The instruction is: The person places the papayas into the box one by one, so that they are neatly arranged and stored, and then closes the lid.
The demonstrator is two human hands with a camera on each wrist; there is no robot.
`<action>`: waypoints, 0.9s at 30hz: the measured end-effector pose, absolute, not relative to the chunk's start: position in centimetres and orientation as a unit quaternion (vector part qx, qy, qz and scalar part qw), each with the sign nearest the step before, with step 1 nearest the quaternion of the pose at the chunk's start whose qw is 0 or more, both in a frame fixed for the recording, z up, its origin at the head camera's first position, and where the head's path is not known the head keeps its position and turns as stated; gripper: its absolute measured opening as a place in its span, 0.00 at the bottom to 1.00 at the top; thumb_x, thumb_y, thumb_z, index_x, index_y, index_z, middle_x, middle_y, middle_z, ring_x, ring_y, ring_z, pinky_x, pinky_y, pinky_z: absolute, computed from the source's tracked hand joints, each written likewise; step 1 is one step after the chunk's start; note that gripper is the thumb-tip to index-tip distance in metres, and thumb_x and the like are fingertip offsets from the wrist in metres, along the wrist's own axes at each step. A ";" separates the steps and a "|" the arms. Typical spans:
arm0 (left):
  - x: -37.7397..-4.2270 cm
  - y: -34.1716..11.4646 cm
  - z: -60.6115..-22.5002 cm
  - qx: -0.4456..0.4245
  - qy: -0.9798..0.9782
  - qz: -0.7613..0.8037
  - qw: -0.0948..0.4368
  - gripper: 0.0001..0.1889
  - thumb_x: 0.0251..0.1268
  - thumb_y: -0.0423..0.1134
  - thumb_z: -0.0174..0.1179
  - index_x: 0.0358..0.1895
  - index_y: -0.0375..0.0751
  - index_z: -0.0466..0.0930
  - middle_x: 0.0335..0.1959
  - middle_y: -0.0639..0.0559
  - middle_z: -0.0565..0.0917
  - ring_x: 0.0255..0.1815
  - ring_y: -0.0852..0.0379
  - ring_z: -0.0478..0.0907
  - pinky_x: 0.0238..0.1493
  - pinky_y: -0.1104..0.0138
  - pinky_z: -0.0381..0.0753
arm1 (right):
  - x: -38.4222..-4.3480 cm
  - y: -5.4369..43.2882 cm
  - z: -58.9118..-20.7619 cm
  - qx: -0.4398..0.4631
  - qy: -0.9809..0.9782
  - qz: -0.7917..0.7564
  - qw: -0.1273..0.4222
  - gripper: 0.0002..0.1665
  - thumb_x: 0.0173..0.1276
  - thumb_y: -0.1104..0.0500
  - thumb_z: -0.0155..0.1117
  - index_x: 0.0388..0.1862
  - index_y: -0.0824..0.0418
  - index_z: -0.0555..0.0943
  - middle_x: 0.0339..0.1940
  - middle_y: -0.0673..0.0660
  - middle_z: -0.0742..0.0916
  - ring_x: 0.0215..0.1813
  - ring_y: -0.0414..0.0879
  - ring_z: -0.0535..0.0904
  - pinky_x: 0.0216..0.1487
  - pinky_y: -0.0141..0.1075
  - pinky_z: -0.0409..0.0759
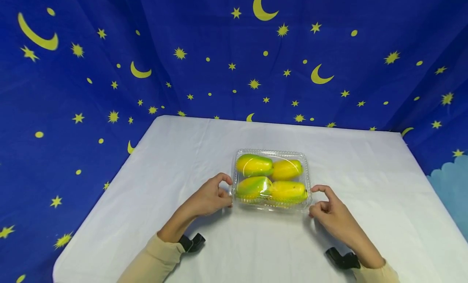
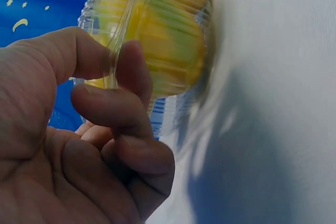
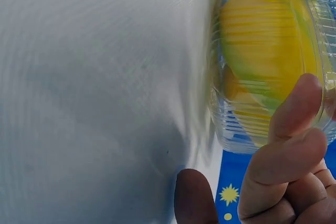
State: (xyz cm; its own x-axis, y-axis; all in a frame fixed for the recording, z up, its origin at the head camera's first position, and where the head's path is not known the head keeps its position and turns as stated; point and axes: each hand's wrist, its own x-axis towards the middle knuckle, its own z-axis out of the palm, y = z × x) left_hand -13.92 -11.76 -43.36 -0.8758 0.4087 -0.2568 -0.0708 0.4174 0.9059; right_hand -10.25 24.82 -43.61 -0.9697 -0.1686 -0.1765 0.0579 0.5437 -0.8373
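Note:
A clear plastic clamshell box (image 1: 270, 208) is on the white table, with several yellow-green mangoes (image 1: 254, 165) inside in two rows. Glare runs over its transparent top. At the box's left side, my left hand (image 1: 212, 197) pinches the rim between thumb and a finger, and the other fingers curl below. On the opposite side my right hand (image 1: 334, 218) grips the right rim; in the right wrist view a fingertip (image 3: 304, 95) lies against the clear edge, with the thumb mostly cut off by the frame. Whether the box's base touches the cloth is hard to tell.
White cloth (image 1: 204, 140) covers the table around the box. A blue curtain (image 1: 219, 43) with yellow moons and stars rises behind and at both sides. Black wrist straps (image 1: 192, 243) sit near both beige sleeve cuffs.

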 end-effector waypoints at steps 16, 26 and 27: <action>-14.1 -11.9 -43.6 0.102 0.804 0.537 0.235 0.22 0.62 0.31 0.60 0.57 0.44 0.66 0.26 0.34 0.85 0.13 0.60 0.58 0.17 0.70 0.59 | -10.3 25.1 -44.6 -0.071 0.789 -0.593 0.147 0.30 0.76 0.64 0.54 0.71 0.63 0.54 0.26 0.54 0.77 0.31 0.50 0.78 0.41 0.36 0.82; -14.3 -12.0 -43.9 0.107 0.801 0.540 0.236 0.21 0.63 0.31 0.60 0.58 0.44 0.66 0.27 0.35 0.87 0.14 0.60 0.59 0.18 0.70 0.60 | -10.6 25.8 -44.3 -0.062 0.780 -0.592 0.190 0.32 0.77 0.61 0.56 0.72 0.60 0.52 0.30 0.59 0.81 0.39 0.52 0.83 0.40 0.39 0.80; -14.3 -12.0 -44.0 0.108 0.801 0.540 0.235 0.21 0.63 0.31 0.60 0.58 0.43 0.66 0.27 0.35 0.87 0.14 0.60 0.59 0.18 0.70 0.60 | -10.6 25.8 -44.3 -0.062 0.781 -0.590 0.193 0.32 0.77 0.61 0.56 0.72 0.60 0.52 0.31 0.59 0.81 0.39 0.51 0.83 0.40 0.39 0.80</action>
State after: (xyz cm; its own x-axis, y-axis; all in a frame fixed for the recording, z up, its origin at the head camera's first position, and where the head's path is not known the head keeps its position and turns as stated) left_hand -14.26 -11.96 -43.97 -0.8664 0.4264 -0.2599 -0.0805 0.3944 0.9154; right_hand -10.64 25.83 -44.30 -0.9177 -0.3249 -0.2286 0.1310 0.2956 -0.9463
